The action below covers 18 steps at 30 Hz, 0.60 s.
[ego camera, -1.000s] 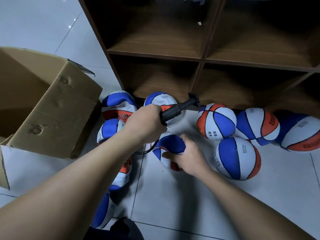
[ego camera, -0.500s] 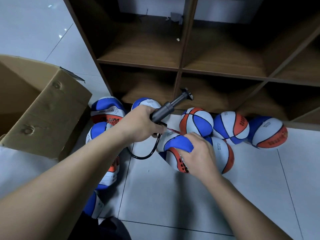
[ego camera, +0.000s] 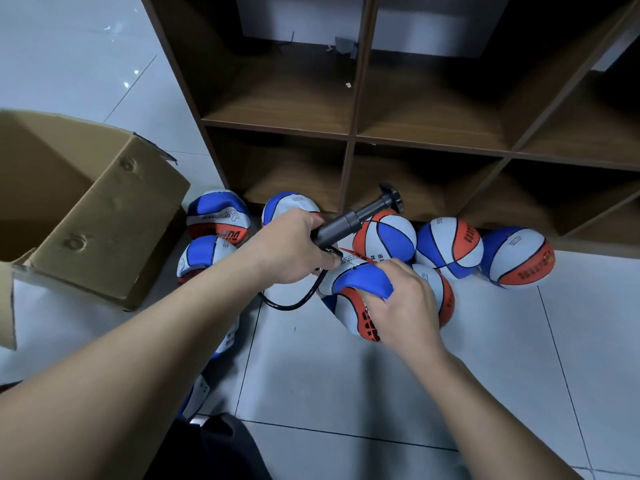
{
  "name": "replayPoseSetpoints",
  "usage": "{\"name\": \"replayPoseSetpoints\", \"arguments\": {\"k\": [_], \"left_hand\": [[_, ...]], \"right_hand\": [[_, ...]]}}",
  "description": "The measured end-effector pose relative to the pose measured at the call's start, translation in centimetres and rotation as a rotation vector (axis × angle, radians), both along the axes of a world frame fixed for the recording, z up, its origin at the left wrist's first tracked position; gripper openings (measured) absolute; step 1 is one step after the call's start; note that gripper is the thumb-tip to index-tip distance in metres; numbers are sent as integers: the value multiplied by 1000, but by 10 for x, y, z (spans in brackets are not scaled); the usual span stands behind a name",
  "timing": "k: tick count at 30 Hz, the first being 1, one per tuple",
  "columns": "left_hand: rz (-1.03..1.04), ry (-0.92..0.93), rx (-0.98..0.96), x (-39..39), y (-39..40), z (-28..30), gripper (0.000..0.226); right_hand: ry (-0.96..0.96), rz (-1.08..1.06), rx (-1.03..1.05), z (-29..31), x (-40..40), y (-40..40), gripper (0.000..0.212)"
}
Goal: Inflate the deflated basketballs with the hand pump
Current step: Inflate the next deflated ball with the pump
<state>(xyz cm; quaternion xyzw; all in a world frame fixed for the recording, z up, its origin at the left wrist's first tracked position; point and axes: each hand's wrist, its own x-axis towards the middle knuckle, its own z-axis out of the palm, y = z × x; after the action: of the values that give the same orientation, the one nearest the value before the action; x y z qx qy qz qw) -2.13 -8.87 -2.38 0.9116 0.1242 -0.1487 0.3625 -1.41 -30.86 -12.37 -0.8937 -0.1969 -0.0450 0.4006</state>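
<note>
Over the last second the right hand (ego camera: 401, 299) has raised the deflated basketball (ego camera: 360, 292) off the floor toward the hand pump (ego camera: 353, 220), its fingers (ego camera: 377, 306) curled round the collapsed shell. The left hand (ego camera: 294, 247) grips the pump barrel, its hose (ego camera: 294, 303) looping below. The needle is probably about to enter the valve; the inflated balls (ego camera: 450, 247) lie beside the shelf (ego camera: 349, 133).

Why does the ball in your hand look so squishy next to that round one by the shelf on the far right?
The held ball is caved in and creased; the far-right ball is round and full. The right hand grips the held ball; the far-right ball lies untouched on the floor. Both have blue, white and orange panels.
</note>
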Motion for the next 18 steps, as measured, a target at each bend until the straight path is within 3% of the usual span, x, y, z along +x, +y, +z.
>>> {"name": "replayPoseSetpoints", "arguments": {"k": [3, 18], "left_hand": [[-9, -17, 34, -6, -14, 8, 22], [-4, -65, 87, -34, -57, 26, 21]], "right_hand": [[14, -16, 5, 3, -6, -10, 18], [-14, -72, -35, 17, -30, -40, 16]]}}
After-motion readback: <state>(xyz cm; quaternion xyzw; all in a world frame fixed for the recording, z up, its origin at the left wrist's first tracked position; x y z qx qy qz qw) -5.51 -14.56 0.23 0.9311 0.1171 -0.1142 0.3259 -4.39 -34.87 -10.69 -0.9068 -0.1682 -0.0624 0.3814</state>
